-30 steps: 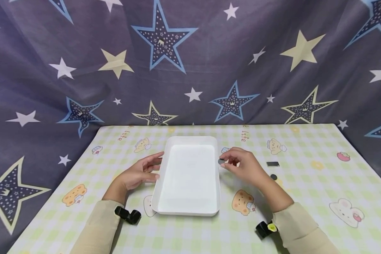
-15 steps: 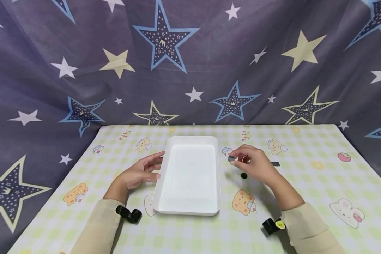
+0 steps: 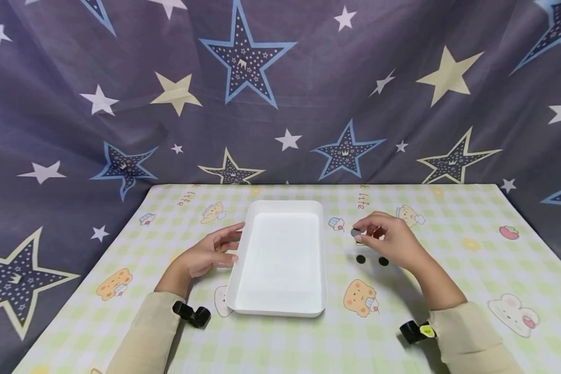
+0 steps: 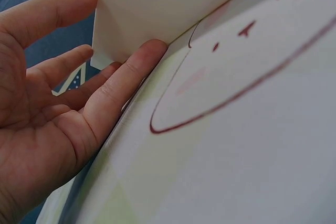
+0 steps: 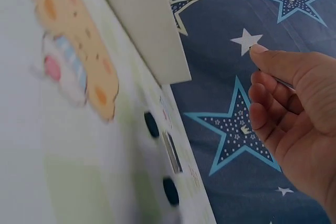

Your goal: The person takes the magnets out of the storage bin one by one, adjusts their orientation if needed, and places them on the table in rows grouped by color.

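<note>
White plastic, the tray [image 3: 280, 259] sits mid-bench [image 3: 449, 270], and my left hand [image 3: 205, 254] rests against its left wall with fingers straight. My right hand [image 3: 388, 241] pinches a small dark disc [image 3: 355, 232] above the bench, right of the tray. Two more black discs [image 3: 360, 258] lie just below it, and a small dark strip [image 5: 172, 153] lies between them.

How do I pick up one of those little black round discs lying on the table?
Come from above and pinch the disc by its edge, fingertips on opposite sides. It lies flat and thin on the table, apart from the other disc, so there is room around it.
</note>
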Motion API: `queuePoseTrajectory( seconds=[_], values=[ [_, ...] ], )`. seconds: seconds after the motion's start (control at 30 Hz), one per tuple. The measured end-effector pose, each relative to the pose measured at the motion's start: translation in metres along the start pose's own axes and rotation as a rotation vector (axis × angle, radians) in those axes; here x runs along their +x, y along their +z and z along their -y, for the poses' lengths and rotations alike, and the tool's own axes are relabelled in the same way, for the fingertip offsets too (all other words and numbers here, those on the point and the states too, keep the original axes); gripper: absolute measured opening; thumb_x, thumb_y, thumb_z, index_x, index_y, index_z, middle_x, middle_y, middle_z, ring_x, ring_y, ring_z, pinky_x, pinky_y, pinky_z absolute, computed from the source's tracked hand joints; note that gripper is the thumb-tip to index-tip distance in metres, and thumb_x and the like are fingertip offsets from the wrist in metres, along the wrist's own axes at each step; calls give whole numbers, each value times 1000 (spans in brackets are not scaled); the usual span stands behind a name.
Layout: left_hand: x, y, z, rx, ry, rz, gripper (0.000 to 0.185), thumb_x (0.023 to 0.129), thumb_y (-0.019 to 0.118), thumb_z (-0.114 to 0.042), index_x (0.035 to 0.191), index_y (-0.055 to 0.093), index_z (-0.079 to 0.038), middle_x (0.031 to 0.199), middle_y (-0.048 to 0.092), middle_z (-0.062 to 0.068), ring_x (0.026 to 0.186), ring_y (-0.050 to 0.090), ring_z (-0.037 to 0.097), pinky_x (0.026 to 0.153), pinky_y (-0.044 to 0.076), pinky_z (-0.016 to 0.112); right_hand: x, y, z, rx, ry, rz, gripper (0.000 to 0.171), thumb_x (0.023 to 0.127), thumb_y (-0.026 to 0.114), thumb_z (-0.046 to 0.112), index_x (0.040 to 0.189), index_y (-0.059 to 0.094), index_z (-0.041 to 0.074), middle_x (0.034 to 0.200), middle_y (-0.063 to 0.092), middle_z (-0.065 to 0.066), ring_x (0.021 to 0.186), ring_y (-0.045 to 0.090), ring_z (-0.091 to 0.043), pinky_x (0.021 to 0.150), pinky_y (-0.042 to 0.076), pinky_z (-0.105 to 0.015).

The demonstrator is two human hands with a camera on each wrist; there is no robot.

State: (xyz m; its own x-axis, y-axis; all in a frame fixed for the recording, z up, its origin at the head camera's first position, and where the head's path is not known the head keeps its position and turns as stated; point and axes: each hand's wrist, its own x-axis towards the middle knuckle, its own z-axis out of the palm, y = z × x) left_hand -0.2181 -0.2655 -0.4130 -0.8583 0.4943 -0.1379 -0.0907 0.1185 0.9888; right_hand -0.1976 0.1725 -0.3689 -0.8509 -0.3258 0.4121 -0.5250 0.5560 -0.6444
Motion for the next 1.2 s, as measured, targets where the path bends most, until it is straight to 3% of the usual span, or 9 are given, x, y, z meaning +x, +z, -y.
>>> queuePoseTrajectory(
  seconds=[1.2],
  values=[
    [-2,2,-3,-57,-10,-3,92,79,74,7,155,25,-8,152,29,23,126,46,26,91,51,33,-40,-52,-33,-111,29,-119,16,82,76,0,97,73,6,81,63,1,69,55,-5,63,46,-13]
  ],
)
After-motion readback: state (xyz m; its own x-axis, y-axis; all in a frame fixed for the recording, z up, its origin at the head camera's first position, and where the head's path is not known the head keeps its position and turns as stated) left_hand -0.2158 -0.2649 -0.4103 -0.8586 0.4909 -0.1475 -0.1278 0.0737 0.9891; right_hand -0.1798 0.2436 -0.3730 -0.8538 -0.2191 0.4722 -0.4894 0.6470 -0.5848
